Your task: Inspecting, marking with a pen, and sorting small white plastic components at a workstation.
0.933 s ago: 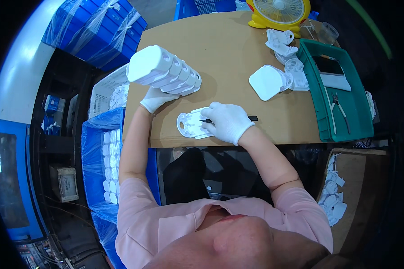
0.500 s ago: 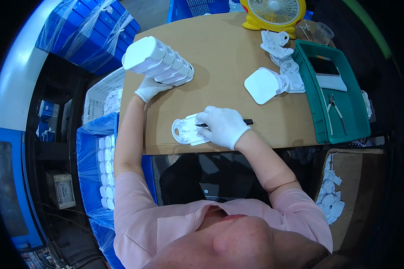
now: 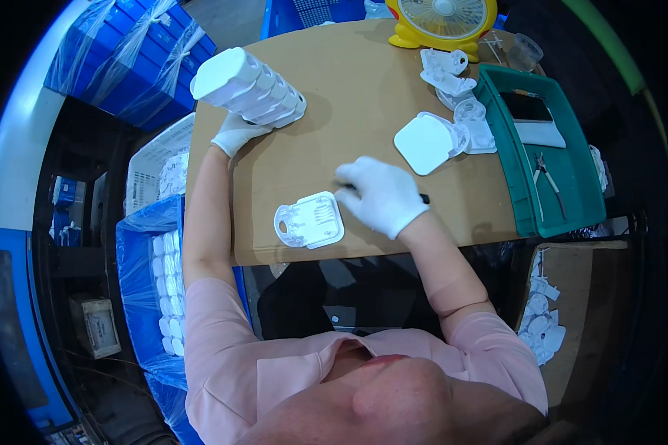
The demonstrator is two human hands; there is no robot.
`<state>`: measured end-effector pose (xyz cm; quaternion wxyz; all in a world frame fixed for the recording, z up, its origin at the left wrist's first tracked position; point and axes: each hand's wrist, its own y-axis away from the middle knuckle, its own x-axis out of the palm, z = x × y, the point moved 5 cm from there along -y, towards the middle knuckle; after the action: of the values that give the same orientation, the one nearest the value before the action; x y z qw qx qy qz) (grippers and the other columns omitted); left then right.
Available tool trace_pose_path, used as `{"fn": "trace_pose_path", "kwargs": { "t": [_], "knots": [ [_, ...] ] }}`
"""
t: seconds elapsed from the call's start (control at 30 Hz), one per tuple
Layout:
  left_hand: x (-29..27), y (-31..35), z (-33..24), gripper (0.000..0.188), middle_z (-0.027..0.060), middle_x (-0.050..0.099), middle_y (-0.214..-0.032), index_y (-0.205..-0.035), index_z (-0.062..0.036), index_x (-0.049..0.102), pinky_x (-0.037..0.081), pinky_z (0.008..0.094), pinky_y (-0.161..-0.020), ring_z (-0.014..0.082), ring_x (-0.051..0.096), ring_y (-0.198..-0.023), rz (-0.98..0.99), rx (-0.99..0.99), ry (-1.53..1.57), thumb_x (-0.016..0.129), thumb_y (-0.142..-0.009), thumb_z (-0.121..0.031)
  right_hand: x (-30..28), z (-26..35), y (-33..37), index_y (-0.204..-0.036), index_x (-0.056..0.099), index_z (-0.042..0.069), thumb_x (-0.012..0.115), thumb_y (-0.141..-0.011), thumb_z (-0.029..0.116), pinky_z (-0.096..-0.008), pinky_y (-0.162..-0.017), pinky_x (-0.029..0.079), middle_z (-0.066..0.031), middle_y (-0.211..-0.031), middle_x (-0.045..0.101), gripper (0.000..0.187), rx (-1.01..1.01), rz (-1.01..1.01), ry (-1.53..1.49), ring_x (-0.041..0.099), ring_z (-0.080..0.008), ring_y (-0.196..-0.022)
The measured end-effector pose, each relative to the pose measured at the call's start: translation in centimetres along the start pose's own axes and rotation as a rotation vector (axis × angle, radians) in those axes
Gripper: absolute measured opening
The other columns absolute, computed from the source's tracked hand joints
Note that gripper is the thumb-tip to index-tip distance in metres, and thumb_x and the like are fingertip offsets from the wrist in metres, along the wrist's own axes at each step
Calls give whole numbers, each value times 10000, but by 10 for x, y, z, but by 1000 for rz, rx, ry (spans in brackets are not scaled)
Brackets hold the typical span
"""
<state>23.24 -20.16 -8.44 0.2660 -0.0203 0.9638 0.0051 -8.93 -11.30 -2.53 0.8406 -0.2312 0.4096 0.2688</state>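
A tall stack of white plastic parts [image 3: 254, 89] stands at the left of the table. My left hand [image 3: 237, 135], in a white glove, grips the stack low on its near side; most of its fingers are hidden behind the parts. Near the front edge lies one flat white plastic part [image 3: 309, 220], its ribbed inner side up and a slotted tab at its left end. My gloved right hand [image 3: 384, 194] hovers just right of that part, apart from it. Its fingers are closed round a slim black knife-like tool [image 3: 425, 199], whose back end shows past the palm.
More white parts [image 3: 423, 144] lie at the right, beside a green tray [image 3: 527, 211] with nippers [image 3: 545, 182] and a phone [image 3: 525, 107]. A yellow fan [image 3: 445, 18] and a clear cup [image 3: 525, 52] stand behind. Left of the table is a lined blue bin [image 3: 137, 297].
My right hand has lifted off the flat part and moved right with the black tool. The part now lies uncovered. My left hand remains at the stack; the whole view has shifted slightly.
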Motion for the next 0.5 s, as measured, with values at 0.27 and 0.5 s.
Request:
{"fn": "trace_pose_path", "kwargs": {
  "t": [0.27,0.5],
  "knots": [
    [5,22,-13,935,141,539,-1312,-1420,-12,319,475,351,-957,254,571,-1146,-104,27,88,824,-633,-3,-42,-41,-3,-943,652,69,655,-823,285,-426,-755,511,-142,-896,652,246,240,-204,51,635,-333,-862],
    [23,136,-57,867,135,481,-1349,-1434,-42,342,442,337,-950,192,498,-1200,-296,-97,312,794,-703,-156,-55,-76,5,-1144,586,147,664,-817,335,-440,-791,527,-113,-1127,594,385,424,-384,253,607,-323,-1025]
  ]
}}
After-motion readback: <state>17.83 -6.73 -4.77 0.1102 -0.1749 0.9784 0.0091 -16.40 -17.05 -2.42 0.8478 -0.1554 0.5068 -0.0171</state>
